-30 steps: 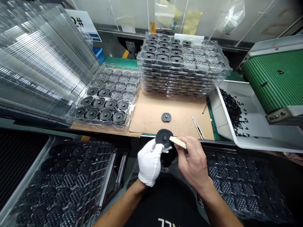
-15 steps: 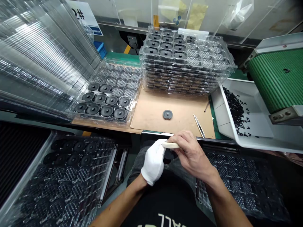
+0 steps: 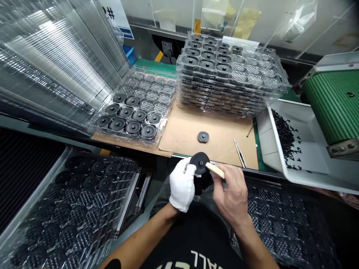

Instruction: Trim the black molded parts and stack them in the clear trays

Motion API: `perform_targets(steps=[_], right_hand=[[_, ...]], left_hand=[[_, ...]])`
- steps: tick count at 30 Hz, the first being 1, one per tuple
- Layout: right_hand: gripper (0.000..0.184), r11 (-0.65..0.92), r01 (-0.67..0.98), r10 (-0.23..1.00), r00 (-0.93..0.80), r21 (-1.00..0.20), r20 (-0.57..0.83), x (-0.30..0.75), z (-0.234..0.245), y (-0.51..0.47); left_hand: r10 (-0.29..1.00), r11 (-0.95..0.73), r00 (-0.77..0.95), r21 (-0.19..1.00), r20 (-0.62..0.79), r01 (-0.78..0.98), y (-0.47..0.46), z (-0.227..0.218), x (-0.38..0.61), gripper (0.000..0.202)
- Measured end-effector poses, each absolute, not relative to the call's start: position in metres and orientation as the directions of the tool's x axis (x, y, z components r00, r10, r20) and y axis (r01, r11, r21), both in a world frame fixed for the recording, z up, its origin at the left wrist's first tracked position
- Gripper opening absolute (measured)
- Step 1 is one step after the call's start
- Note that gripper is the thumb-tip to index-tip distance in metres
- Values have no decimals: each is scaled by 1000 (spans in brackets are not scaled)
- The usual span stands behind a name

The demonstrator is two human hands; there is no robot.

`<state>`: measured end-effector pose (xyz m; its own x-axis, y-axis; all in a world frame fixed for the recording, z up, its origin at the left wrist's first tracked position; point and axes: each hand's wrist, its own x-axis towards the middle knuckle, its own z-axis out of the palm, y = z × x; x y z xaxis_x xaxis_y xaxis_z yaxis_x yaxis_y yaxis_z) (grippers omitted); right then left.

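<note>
My left hand (image 3: pixel 182 185), in a white glove, grips a round black disc-shaped part (image 3: pixel 198 161) by its edge, with the small central stub facing up at me. Bare, my right hand (image 3: pixel 231 188) is closed round a flat cream-coloured stick (image 3: pixel 215 170), whose far end meets the right side of the disc. Both hands are in front of the bench edge, over my lap. A second dark disc (image 3: pixel 203 137) lies on the brown cardboard (image 3: pixel 182 129) just beyond them. A craft knife (image 3: pixel 240 153) rests on the cardboard to the right.
A clear tray (image 3: pixel 157 136) partly filled with black discs sits at left, beside stacked clear trays (image 3: pixel 66 61). Another tray stack (image 3: pixel 232 86) stands at the back. At right are a white bin (image 3: pixel 270 149) of black scraps and a green conveyor (image 3: pixel 333 101).
The disc in my gloved hand has come into view, its face turned towards me. My right hand has moved slightly right and down, and the stick now slants. The camera view has shifted.
</note>
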<state>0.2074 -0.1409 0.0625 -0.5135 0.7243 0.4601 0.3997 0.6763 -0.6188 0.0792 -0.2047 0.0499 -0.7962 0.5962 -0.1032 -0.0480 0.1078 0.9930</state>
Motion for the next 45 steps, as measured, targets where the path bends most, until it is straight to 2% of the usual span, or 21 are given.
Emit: perform_targets(steps=[4,7,9,13,17,21,25,31,37,40,45], right_hand=[[16,668,339,704,-577,-663,414,205,66,-150],[16,638,324,734,-528,-698,426,201,71,-146],[16,649,344,742,-482,-679,465,198,72,-141],[15,679,354,703,-564,-643,432,193,71,-136],[14,672,380,721,-532,-635,444,192,70,-138],[15,655,309,693,-609,-690,385,198,75,-137],[16,608,301,763,-478,-735,436,203,80,-132],[14,676,330,703,-557,-659,443,186,81,-137],[16,652,316,694,-613,-689,377,189,80,-148],[17,659,366,710,-591,-657,383,198,76,-144],[15,654,466,751,-494,-596,438,204,68,-131]], left_hand=[[587,104,-803,993,-101,-48,-204,51,78,18],[607,105,-782,989,-143,-100,-205,52,80,20],[627,92,-763,987,-159,-131,-206,52,82,22],[619,89,-776,992,-126,-91,-209,47,84,23],[627,113,-757,983,-184,-145,-212,44,84,27],[580,130,-797,985,-167,-112,-210,50,81,24],[589,113,-783,980,-197,-162,-206,55,81,23],[628,81,-759,984,-174,-158,-209,51,86,34],[561,28,-808,980,-180,-198,-211,53,80,32],[537,49,-825,983,-176,-178,-210,56,76,29],[613,83,-766,981,-191,-178,-210,59,78,22]])
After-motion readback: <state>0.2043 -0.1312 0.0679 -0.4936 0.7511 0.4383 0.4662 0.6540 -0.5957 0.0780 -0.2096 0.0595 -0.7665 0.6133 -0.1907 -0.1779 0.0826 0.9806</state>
